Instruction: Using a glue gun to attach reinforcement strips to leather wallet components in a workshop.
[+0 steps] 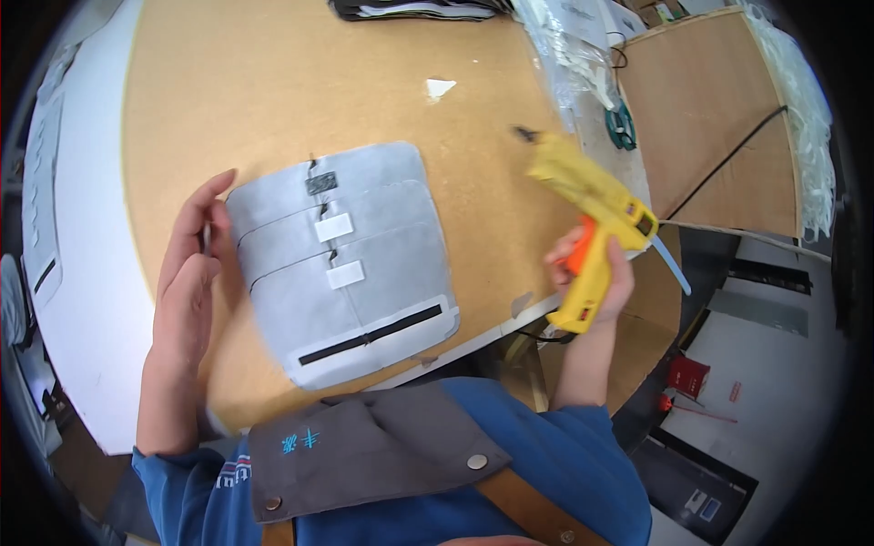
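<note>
A yellow hot glue gun (596,191) with an orange trigger is in my right hand (614,282), whose fingers wrap round its handle. The nozzle points up and left, over the table; a pale glue stick (672,264) juts from the rear. A grey fabric panel (382,273) with rounded corners lies flat to the left of the gun. Down its middle sit a dark patch (321,184) and two white patches (346,274) with thin black wires. Along its near edge runs a black strip (370,334). Beside the panel's left edge, my left hand (193,246) is open, fingers loosely bent.
The brown tabletop (346,82) bears a white scrap (440,88). Dark folded material (419,9) lies at the far edge. Teal-handled scissors (621,126) and clear plastic bags (569,55) are at the far right. A black cord (728,159) crosses a wooden board (701,118).
</note>
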The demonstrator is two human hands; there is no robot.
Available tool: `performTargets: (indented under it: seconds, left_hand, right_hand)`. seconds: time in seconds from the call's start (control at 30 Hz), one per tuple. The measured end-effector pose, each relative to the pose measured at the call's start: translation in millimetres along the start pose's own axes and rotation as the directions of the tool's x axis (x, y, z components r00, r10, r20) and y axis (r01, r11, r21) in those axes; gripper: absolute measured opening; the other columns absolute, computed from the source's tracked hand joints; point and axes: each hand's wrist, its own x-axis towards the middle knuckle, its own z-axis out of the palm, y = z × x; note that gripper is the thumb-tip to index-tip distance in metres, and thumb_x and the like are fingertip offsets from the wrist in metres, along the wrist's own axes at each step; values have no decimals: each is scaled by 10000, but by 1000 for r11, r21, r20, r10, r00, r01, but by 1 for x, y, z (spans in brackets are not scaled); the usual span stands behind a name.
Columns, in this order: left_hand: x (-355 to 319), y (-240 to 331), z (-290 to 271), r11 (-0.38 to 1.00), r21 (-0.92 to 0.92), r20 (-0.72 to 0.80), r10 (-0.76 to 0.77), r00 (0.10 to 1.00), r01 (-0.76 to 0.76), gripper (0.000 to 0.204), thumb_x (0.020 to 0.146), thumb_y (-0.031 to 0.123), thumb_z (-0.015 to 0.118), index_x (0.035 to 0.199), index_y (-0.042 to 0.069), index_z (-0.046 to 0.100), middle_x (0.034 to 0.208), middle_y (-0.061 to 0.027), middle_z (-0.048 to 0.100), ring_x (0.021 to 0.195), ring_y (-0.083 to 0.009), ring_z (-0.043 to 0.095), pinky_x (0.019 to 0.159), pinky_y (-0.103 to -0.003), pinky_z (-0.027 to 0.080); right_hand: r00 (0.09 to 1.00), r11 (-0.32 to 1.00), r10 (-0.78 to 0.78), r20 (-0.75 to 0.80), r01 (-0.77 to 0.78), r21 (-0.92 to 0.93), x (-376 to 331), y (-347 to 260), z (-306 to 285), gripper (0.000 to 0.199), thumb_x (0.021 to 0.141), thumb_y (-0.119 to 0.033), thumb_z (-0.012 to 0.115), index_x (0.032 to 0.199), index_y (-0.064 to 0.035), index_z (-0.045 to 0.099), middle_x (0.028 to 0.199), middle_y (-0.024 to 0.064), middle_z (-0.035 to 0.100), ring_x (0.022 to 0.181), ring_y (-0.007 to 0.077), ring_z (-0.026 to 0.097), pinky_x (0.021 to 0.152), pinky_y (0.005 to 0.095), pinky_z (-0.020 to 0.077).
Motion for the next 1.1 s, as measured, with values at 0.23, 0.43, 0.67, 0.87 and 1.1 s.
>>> performTargets:
  seconds: [0.23, 0.43, 0.67, 0.87, 1.1]
  left_hand:
    - [-25, 30, 23, 894, -370, 275, -154, 949, 252, 594, 826, -61, 429, 1414, 5, 484, 1030, -14, 485, 980, -89, 469, 883, -213, 410]
    - [-45, 28, 19, 860, -406, 257, -217, 942, 309, 455, 965, -27, 483, 1417, 26, 482, 1151, -62, 604, 1118, -131, 589, 998, -251, 482]
    - [-46, 31, 18, 912, -279, 290, -218, 932, 300, 475, 1005, 81, 545, 1469, 116, 447, 1249, -107, 651, 1131, -163, 635, 914, -242, 536]
    - [-52, 38, 25, 928, -213, 335, -225, 915, 306, 543, 986, 79, 578, 1498, 137, 407, 1170, -91, 694, 1007, -129, 668, 858, -248, 558]
    - [-54, 32, 49, 924, -143, 514, -236, 825, 354, 687, 953, 76, 644, 1543, 142, 301, 1018, -61, 719, 880, -78, 649, 790, -238, 557]
  right_hand:
    - [991, 995, -11, -135, 25, 99, 12, -55, -125, 455, 1020, -402, 454, 1260, -20, 512, 1078, 94, 630, 976, 260, 674, 614, 282, 517]
    - [944, 991, -30, -329, -15, -132, 19, -61, -107, 438, 1007, -392, 524, 1233, -18, 549, 1048, 108, 675, 858, 256, 698, 588, 286, 555]
    - [776, 373, -391, -495, -358, -856, 11, -57, -134, 471, 953, -500, 592, 1008, -42, 687, 842, 118, 699, 793, 197, 681, 658, 319, 518]
    - [653, -210, -757, 35, -192, -959, -3, -29, 16, 297, 931, -316, 675, 869, -28, 636, 728, 57, 581, 654, 176, 527, 632, 286, 459]
    - [730, 333, -100, 676, 664, -669, -10, 47, 154, 136, 841, -25, 719, 966, 5, 675, 877, 101, 636, 757, 170, 616, 664, 298, 510]
